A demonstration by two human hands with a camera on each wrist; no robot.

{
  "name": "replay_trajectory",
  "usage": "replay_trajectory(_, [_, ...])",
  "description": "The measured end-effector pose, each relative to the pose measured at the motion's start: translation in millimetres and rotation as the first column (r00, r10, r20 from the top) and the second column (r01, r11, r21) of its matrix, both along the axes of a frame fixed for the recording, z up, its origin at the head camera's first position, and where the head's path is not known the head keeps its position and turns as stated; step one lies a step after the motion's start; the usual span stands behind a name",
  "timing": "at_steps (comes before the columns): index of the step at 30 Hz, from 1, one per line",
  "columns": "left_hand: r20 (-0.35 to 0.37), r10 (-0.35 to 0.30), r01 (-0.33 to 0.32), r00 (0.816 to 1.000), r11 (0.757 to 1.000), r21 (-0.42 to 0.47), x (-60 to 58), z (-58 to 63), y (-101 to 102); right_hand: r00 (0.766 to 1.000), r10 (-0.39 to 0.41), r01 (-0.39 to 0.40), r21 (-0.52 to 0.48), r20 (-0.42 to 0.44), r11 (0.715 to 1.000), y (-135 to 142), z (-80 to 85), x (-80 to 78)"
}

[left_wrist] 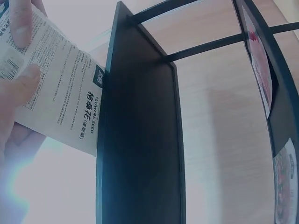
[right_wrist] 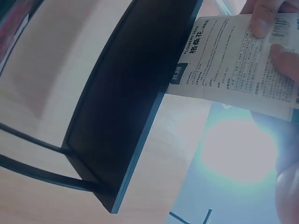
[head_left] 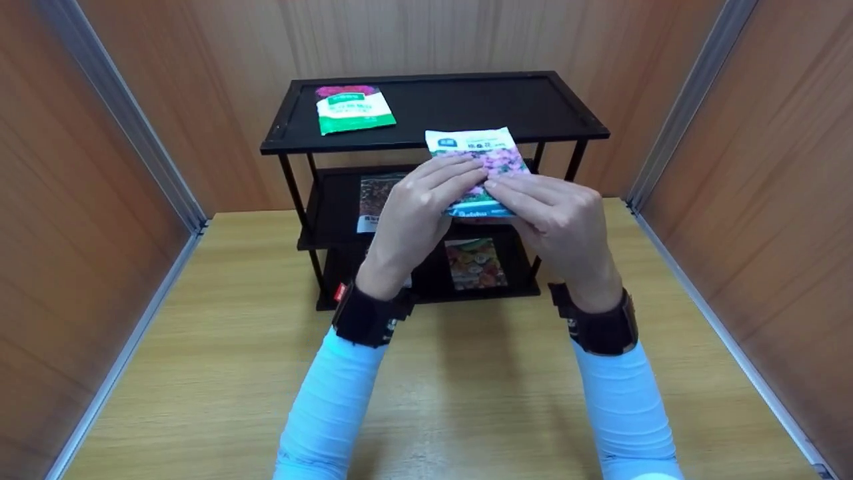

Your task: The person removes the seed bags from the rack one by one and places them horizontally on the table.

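Note:
Both hands hold one flower seed packet [head_left: 476, 141] at the front edge of a black rack's top shelf [head_left: 466, 110]. Pink flowers cover its front, under a white band. My left hand [head_left: 416, 207] grips its left side and my right hand [head_left: 563, 213] its right, with fingers laid over the front. From below, the left wrist view shows the thumbs pressed to the printed white back of the packet [left_wrist: 65, 93]. In the right wrist view the packet's far end [right_wrist: 191, 60] overlaps the shelf's edge.
A green and white packet [head_left: 353, 112] lies at the top shelf's left. Lower down are a dark packet [head_left: 374, 200] on the middle shelf and a colourful one [head_left: 475, 263] on the bottom shelf. Wooden walls [head_left: 766, 167] enclose the floor [head_left: 466, 400] on the sides and back.

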State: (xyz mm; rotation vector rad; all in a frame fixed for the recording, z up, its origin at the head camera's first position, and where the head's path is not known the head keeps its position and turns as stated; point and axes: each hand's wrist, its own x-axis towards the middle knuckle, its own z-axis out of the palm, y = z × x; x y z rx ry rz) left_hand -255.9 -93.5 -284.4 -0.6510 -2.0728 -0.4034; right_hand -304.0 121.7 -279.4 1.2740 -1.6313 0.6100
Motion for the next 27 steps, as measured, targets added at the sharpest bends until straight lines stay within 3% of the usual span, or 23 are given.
replay_trajectory(11, [-0.109,0.008,-0.008,0.994,1.000,0.005,19.9,-21.6,-3,0.998,0.045,-0.046,-0.029,-0.037,0.999,-5,-18.8,14.0])
replay_trajectory(16, [-0.146,0.012,-0.010,0.989,1.000,0.017,20.7,-36.2,-8,0.997,0.071,-0.072,-0.013,-0.042,0.997,-10,-28.7,13.3])
replay_trajectory(27, [-0.085,0.024,-0.019,0.996,0.998,0.059,12.5,-83.2,-24,0.992,0.111,-0.119,0.162,0.054,0.980,-15,-55.7,-3.6])
